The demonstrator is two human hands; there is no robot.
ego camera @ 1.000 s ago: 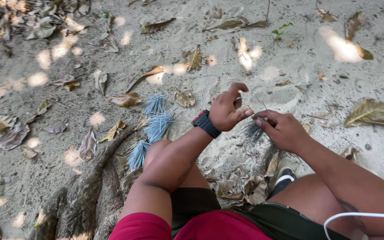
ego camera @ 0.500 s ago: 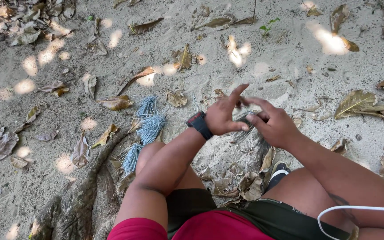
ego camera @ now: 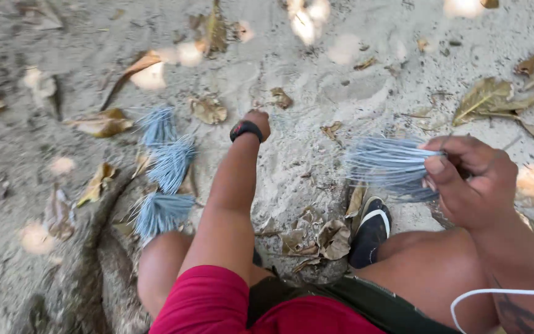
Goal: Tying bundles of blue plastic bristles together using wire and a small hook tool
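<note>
My right hand (ego camera: 472, 180) is closed around a bundle of thin grey-blue sticks (ego camera: 385, 166) that fans out to the left, held above my knee. My left hand (ego camera: 256, 121), with a black watch on the wrist, reaches forward and down to the sand; its fingers are bent away from me and I cannot tell if they hold anything. Three tied bundles of the same grey-blue sticks (ego camera: 165, 167) lie in a row on the ground left of my left arm.
Sandy ground with dry brown leaves (ego camera: 489, 99) scattered about. A thick tree root (ego camera: 88, 260) runs along the lower left. My foot in a black sandal (ego camera: 371, 230) rests among crumpled leaves. A white cable (ego camera: 483, 297) crosses my right thigh.
Both hands were together over the sticks at centre. Now the right hand has pulled back toward me with the bundle, and the left hand has stretched forward to the sand.
</note>
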